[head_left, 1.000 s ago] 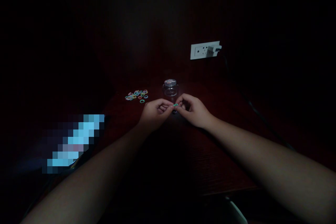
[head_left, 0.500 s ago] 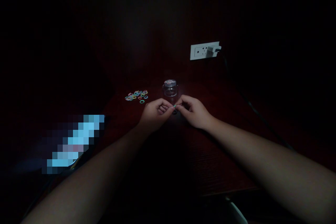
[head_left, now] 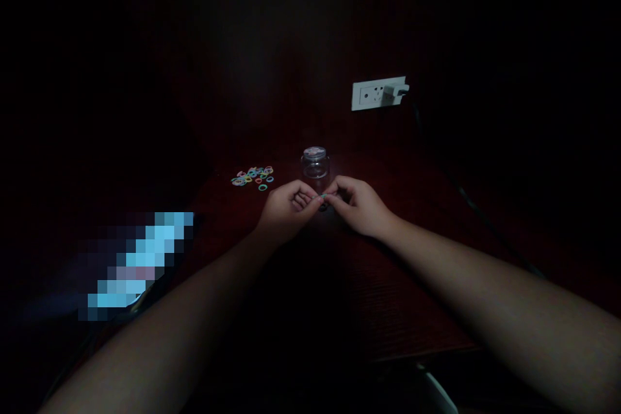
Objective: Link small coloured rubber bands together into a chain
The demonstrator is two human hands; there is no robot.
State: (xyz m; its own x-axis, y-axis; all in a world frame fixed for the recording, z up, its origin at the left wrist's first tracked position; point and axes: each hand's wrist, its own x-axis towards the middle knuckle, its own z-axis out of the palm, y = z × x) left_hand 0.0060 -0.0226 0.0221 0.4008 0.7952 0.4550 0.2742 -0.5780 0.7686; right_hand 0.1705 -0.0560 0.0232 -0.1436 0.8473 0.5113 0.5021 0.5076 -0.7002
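A small green hair tie [head_left: 323,195] is pinched between the fingertips of my left hand [head_left: 291,207] and my right hand [head_left: 358,204], which nearly meet over the dark table. Most of the hair tie is hidden by my fingers. Just behind my hands stands a clear jar [head_left: 315,167] with its lid on, upright. A dark round thing lies under my fingertips, too dim to name. Left of the jar, a loose pile of coloured hair ties [head_left: 252,176] lies on the table, pink, yellow, blue and green among them.
The dark red table [head_left: 412,297] ends at a front edge close to me. A white wall socket [head_left: 378,94] holds a plug, with a cable running down on the right. On the left a lit, pixelated screen [head_left: 145,262] rests beside my forearm.
Both hands have stayed almost in place. The green hair tie between the fingertips has shifted slightly and looks thinner now.
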